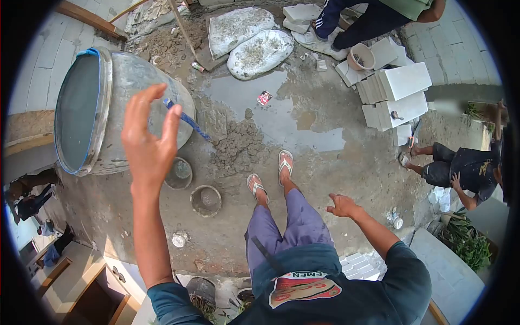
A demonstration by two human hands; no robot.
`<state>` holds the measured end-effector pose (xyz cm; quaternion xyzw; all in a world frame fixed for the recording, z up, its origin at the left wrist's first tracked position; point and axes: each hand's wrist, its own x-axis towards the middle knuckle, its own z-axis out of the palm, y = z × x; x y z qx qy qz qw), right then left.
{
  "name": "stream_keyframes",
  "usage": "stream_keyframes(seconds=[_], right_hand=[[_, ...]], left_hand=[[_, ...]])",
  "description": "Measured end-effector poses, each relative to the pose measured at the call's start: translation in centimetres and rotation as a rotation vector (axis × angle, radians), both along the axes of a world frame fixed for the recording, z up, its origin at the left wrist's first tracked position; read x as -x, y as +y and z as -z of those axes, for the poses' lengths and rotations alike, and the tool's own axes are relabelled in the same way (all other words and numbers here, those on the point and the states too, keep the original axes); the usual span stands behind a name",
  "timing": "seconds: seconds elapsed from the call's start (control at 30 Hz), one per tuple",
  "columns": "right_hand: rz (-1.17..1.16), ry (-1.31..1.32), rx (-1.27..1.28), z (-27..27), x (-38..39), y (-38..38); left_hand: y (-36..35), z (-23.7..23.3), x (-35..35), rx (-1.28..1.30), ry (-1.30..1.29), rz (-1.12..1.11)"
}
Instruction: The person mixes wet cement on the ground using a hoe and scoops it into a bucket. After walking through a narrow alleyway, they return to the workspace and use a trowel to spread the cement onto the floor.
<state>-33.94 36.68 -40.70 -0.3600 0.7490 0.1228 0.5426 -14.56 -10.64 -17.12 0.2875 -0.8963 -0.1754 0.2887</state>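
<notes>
My left hand is raised in front of the large water drum, thumb and fingers apart. Between thumb and forefinger shows the top end of a blue handle, which slants down to a heap of wet mortar. The hand does not appear closed on it, and the tool's lower end is hidden in the heap. My right hand hangs over the muddy floor to the right of my legs, fingers loosely stretched, holding nothing.
Two mortar buckets stand below the drum. White sacks lie beyond a puddle. Pale blocks are stacked at right, with a small bucket behind. One person stands at the back, another at right.
</notes>
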Motion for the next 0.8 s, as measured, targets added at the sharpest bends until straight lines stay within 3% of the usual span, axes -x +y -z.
stream_keyframes(seconds=[0.07, 0.1, 0.13, 0.17, 0.27, 0.33, 0.4, 0.47, 0.53, 0.6, 0.67, 0.73, 0.8], right_hand=[[0.221, 0.078, 0.364, 5.9, 2.3, -3.8], [0.211, 0.058, 0.365, 7.8, 2.9, -5.8], [0.469, -0.093, 0.378, 8.7, 3.5, -7.8], [0.729, -0.242, 0.375, 10.2, 4.1, -8.9], [0.816, -0.359, 0.362, 16.1, 3.1, -7.4], [0.795, -0.397, 0.265, 19.0, 2.5, -6.6], [0.776, -0.427, 0.177, 21.7, 2.1, -6.1], [0.679, -0.497, 0.158, 25.0, 1.1, -6.1], [0.63, -0.554, 0.147, 27.5, -0.9, -7.8], [0.39, -0.635, 0.132, 28.3, -3.6, -11.0], [0.479, -0.881, 0.068, 27.9, -7.2, -14.3], [0.827, -1.101, -0.121, 26.8, -11.2, -17.8], [1.328, -1.347, -0.297, 27.3, -15.0, -20.4]], left_hand=[[-3.5, 12.9, 1.8, 0.145, -0.605, 0.104], [-5.3, 18.2, 2.0, 0.337, -0.901, 0.152], [-7.0, 23.0, 1.7, 0.525, -1.195, 0.207], [-8.9, 27.1, 1.1, 0.608, -1.376, 0.214], [-13.8, 37.3, -3.4, 0.773, -1.785, 0.097], [-12.3, 35.8, -2.4, 0.51, -1.919, -0.098], [-11.4, 35.7, -7.1, 0.398, -1.751, 0.165], [-4.9, 33.8, -9.1, 0.405, -1.712, 0.146], [-0.1, 31.6, -10.5, 0.195, -1.721, -0.017], [2.2, 27.9, -11.2, -0.035, -1.727, -0.217], [5.1, 24.6, -10.8, -0.329, -1.692, -0.358], [8.2, 22.0, -10.6, -0.558, -1.582, -0.421], [11.6, 20.5, -10.4, -0.795, -1.45, -0.484]])
